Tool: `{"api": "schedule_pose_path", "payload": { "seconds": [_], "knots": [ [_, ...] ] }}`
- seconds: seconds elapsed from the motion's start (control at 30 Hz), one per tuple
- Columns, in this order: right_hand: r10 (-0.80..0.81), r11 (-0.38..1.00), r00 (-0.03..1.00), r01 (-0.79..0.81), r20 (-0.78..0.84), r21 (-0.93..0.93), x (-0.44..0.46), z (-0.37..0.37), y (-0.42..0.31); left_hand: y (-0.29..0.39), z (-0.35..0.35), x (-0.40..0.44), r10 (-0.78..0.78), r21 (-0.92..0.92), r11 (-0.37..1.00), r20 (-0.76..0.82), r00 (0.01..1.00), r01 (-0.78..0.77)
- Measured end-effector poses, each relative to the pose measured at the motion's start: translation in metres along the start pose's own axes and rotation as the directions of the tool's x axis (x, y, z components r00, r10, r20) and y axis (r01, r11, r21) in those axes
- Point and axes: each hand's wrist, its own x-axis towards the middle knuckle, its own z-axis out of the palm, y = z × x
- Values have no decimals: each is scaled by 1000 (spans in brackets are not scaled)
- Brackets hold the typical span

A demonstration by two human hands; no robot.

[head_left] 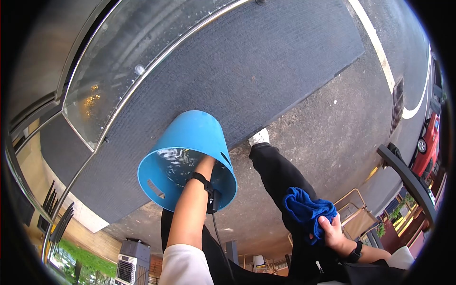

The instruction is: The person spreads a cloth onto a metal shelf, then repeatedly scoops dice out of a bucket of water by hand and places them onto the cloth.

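Note:
A light blue bucket point(192, 130) stands tilted in front of me, with water and bright ripples inside. My left hand point(206, 165) reaches down into it, past a black wrist strap with a small device and cable. The fingers of that hand are hidden inside the bucket. On the right, my right hand point(331, 231) grips a bunched dark blue cloth point(308, 209), thumb on top, over my dark trouser leg. A black band is on the right wrist.
Grey matting point(256, 57) covers the ground beyond the bucket. A glass panel with a metal rail point(142, 78) runs along the left. My white shoe point(259, 137) is at centre. A drain grate point(397, 105), a red car point(429, 145) and a folding chair point(358, 222) are at right.

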Motion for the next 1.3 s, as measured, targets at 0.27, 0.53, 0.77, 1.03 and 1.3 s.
{"api": "schedule_pose_path", "payload": {
  "seconds": [0.27,0.53,0.77,1.03,1.3],
  "knots": [
    [-19,999,1000,19,-1,-36,1,5,-1,-7,-4,12,-23,-447,890,147,989,88],
    [-5,998,1000,5,-6,-68,2,8,3,18,-33,3,56,-909,271,343,938,316],
    [-11,998,1000,11,-3,-68,-1,14,5,15,-29,-10,117,-969,67,243,963,237],
    [1,994,1000,-1,-1,-111,-2,14,11,24,-49,-29,267,-949,-191,196,943,252],
    [7,992,1000,-8,-3,-124,-4,15,21,30,-82,-65,400,-817,-508,58,915,274]
  ]
}}
